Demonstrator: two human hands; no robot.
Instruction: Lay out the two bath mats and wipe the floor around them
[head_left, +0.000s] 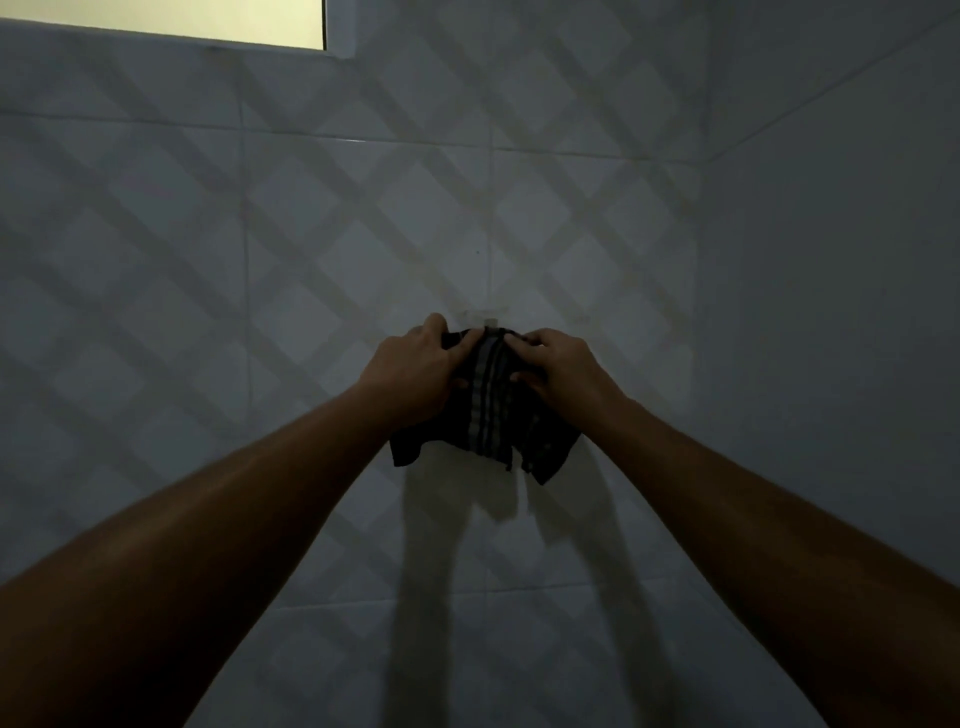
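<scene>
Both hands up at a tiled wall (260, 234), pinching one dark striped cloth (485, 410) against it. Left hand (415, 371) closed on the cloth's upper left edge, thumb over the front; right hand (558, 371) closed on the upper right edge, fingers curled into the fabric. Between the two grips, a pale stripe running down the cloth; just above the grips, a small pale hook (485, 318), the top edge apparently caught on it or being worked at it, though too dim to tell which. Below the grips, loose ragged corners hanging free, shadow falling down the tiles under them. Far above and left of the grips, a lit window (166, 18). No bath mats and no floor in view, so no telling where they lie. Probably the wiping cloth, either coming off its hook or going back on. Risks from here: a hard downward tug with the loop still caught, tearing the frayed fabric or pulling the stick-on hook off the tile; uneven release by one grip, letting the cloth swing and slip to the floor; poor light hiding whether the loop has truly cleared or seated.
</scene>
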